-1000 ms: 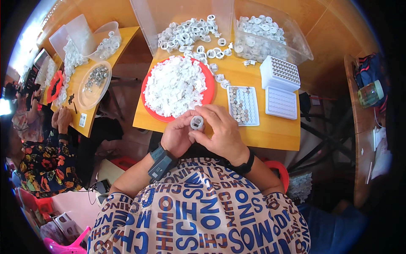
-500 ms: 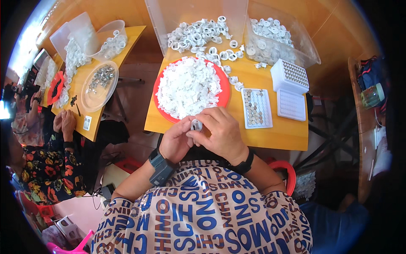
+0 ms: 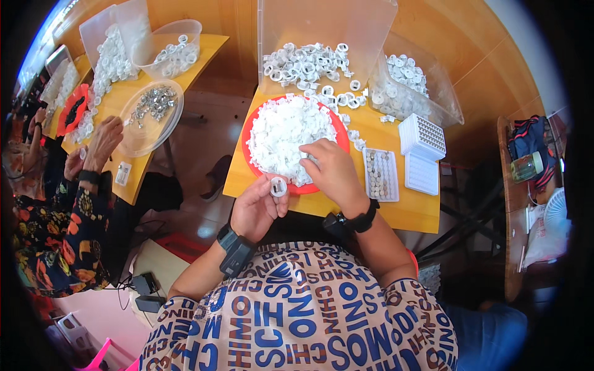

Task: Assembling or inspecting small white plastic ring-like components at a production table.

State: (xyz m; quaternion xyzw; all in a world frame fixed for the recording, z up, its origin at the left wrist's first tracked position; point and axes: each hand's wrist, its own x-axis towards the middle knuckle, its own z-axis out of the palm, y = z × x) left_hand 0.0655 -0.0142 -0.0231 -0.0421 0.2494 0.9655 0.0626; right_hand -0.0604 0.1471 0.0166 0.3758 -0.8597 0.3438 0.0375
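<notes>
My left hand [image 3: 257, 207] holds a small white ring-shaped plastic part [image 3: 278, 186] between thumb and fingers, just at the near rim of a red round tray [image 3: 247, 133]. The tray is heaped with small white pieces [image 3: 281, 133]. My right hand [image 3: 331, 170] reaches into the near right side of that heap, fingers curled down among the pieces; whether it grips one is hidden. Both wrists wear dark bands.
A yellow table [image 3: 408, 213] carries a clear bin of white rings [image 3: 309, 62], a second clear bin [image 3: 411, 86], a small tray of metal parts [image 3: 379, 175] and white grid trays [image 3: 422, 151]. At the left another person's hands [image 3: 102, 145] work by a clear dish [image 3: 151, 108].
My right hand left the ring held in front of me and moved forward into the heap on the red tray. The left hand keeps the ring.
</notes>
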